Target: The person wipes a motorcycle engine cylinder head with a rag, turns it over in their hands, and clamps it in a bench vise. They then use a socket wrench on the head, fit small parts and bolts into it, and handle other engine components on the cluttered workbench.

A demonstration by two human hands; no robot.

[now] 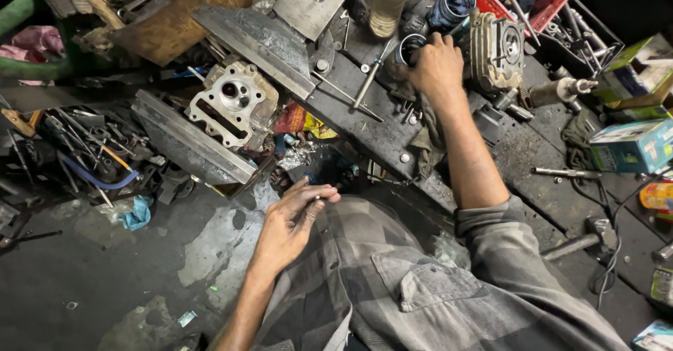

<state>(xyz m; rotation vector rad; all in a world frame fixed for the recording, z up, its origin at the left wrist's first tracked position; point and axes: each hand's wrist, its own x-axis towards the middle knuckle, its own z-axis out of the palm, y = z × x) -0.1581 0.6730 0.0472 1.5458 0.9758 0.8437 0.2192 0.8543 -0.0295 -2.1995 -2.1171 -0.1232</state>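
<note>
Two hands are busy: the left hand (pixel 291 214) pinches a small metal pin (pixel 313 199), which could slip, while the right hand (pixel 436 62) grips a dark round part (pixel 409 46).

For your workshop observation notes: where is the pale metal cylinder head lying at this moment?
In the head view the cylinder head lies left of centre on the cluttered bench, between two dark metal plates, above the left hand.
</note>
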